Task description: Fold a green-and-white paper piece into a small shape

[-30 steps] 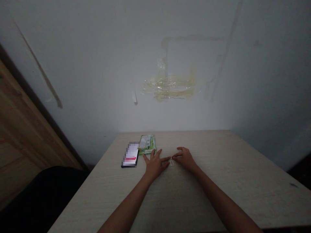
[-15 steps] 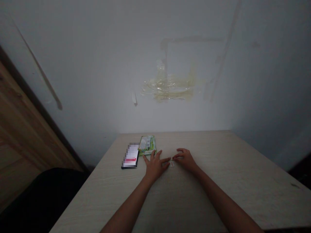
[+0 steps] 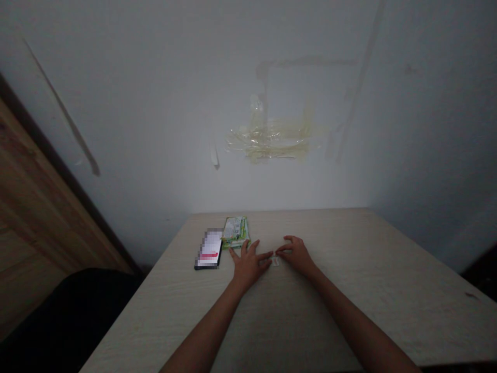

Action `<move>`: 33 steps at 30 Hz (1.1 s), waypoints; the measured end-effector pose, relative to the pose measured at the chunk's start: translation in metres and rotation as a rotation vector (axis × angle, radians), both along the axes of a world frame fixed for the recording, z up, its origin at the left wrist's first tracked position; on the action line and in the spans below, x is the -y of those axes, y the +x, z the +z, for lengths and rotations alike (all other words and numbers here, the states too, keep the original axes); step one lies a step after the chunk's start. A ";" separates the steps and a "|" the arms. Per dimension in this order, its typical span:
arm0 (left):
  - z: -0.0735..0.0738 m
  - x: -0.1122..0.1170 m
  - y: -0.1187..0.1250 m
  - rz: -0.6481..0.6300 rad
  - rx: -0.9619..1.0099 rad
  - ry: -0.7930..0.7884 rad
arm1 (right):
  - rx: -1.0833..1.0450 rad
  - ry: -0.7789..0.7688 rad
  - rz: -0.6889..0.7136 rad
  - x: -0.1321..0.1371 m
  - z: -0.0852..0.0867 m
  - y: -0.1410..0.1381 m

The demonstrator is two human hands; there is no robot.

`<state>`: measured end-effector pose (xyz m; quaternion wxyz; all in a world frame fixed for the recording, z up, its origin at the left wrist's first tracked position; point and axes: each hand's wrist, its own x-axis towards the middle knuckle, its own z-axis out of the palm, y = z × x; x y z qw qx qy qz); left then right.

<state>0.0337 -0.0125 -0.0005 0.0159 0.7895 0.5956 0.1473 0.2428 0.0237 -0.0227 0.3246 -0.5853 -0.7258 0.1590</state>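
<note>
A small pale piece with reddish marks (image 3: 276, 261) lies flat on the table between my two hands; it is too small to tell its kind. My left hand (image 3: 247, 265) rests on the table with its fingers spread, the thumb and index finger pointing at the left side of the piece. From the right, my right hand (image 3: 298, 255) reaches to the far edge of the piece, its thumb and index fingertips pinched together there. Whatever those fingertips hold is too small to make out. The other fingers of the right hand are bent.
A phone with a lit screen (image 3: 208, 249) lies to the left of my left hand. Beside it, green-and-white packets (image 3: 235, 231) are stacked just beyond my left fingers. The wooden table (image 3: 388, 290) meets a wall with clear tape (image 3: 272, 142). A dark object (image 3: 73, 311) stands at left.
</note>
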 end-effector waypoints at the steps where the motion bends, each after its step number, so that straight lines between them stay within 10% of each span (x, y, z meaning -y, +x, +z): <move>1: 0.000 0.000 0.000 -0.001 0.002 -0.005 | -0.005 0.000 -0.008 0.000 -0.001 0.000; 33: -0.002 0.001 0.001 0.006 0.059 0.048 | 0.008 -0.038 0.078 0.002 -0.001 0.001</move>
